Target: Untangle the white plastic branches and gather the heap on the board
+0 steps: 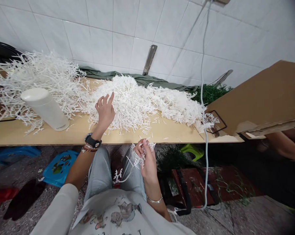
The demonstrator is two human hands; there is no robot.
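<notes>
Facing a white tiled wall (100, 29), a person in pale jeans is sitting at a long worktop (125, 138), where white, branching plastic-looking pieces are spreading across much of the surface. At the right end, a brown cardboard panel (260, 94) is rising at a slant, with another person's arm (282, 143) showing below it. On the left, a loose tangle of longer white sprigs (47, 76) is sprawling toward the wall; a dense middle heap of short white pieces (128, 101) is lying in front of the person, and a lower ridge of white pieces (179, 106) is trailing off to the right. Behind them, a dark green cloth (108, 73) is running along the wall. A white bottle (47, 109) is standing before the tangle. The left hand (105, 111) is reaching over the near side of the middle heap, its fingers spreading loosely apart and gripping nothing visible; whether they are touching the pieces, one cannot tell. The right hand (148, 160) is holding a small bunch of white sprigs (137, 160) just off the worktop's front edge, above the lap, its fingers curling closed around it. A dark watch (91, 140) is circling the left wrist.
</notes>
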